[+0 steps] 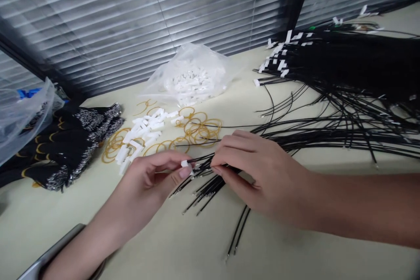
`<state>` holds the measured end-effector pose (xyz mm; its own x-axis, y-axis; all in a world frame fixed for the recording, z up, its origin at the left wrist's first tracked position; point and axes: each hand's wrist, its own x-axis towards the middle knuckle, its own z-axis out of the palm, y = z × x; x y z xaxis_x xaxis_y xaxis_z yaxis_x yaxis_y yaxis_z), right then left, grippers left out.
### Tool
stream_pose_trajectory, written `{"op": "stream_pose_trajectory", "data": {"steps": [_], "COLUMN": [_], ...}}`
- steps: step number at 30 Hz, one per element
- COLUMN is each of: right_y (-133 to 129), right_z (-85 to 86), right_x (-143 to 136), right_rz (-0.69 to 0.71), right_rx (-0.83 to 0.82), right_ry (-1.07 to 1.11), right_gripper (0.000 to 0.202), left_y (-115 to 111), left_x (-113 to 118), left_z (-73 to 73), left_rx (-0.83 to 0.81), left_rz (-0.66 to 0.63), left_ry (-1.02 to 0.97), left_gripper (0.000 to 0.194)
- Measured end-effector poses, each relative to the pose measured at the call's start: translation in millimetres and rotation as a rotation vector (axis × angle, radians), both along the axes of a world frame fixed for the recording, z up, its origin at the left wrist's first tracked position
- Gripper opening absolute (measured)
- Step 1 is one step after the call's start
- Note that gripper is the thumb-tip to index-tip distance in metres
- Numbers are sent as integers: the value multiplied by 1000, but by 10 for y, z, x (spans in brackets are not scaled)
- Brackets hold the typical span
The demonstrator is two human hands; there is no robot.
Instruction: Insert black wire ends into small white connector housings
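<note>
The person's left hand (147,179) has its thumb and forefinger closed on a small white connector (184,164), held just left of the right hand (265,170), above the surface (157,249). The right hand's thumb and fingertips are pressed together on thin black wires (201,159), whose near ends reach the connector; how many wires are pinched cannot be told. Whether the connector bears any lettering is too small to tell.

Beneath and beside the right hand lies a spread of loose wires (210,189) with bare metal tips pointing toward the left hand — two of them stick out lower, toward the front. Longer lengths run off to the right along the surface.

Behind the left hand sits a heap of white connectors (147,127), with yellow bands (113,145) strewn around and among them. Farther back, a clear plastic bag (160,81) holds many more white pieces, near the window blinds (131,22). At the far right rests a thick black wire bundle (344,59), many of its left ends fitted with white connectors; they could pass for labels, yet no print can be made out.

On the left, metal-tipped black bundles (75,129) are tied with yellow bands, partly under another plastic bag (16,127) — something blue (29,92) shows there.
</note>
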<state>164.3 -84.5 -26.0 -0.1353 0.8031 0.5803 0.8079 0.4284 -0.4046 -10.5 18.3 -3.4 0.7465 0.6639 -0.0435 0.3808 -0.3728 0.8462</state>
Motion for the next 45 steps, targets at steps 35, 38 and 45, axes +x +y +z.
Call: {"op": "stream_pose_trajectory", "data": {"steps": [35,38,45], "right_y": [-34,-36,-13], "right_z": [-10,-20,-19], "right_x": [13,22,10], "right_rz": [41,36,78], "right_rx": [110,169,195], "right_ry": [-227,-282,-302], "right_gripper": [15,16,23], "left_y": [-33,-38,-84], "left_x": [-7,-2,32], "left_z": [57,65,64], "left_rx": [-153,-167,-120], "left_rz": [-86,-111,-152], "left_ry": [80,82,46], "left_gripper": [11,12,12]}}
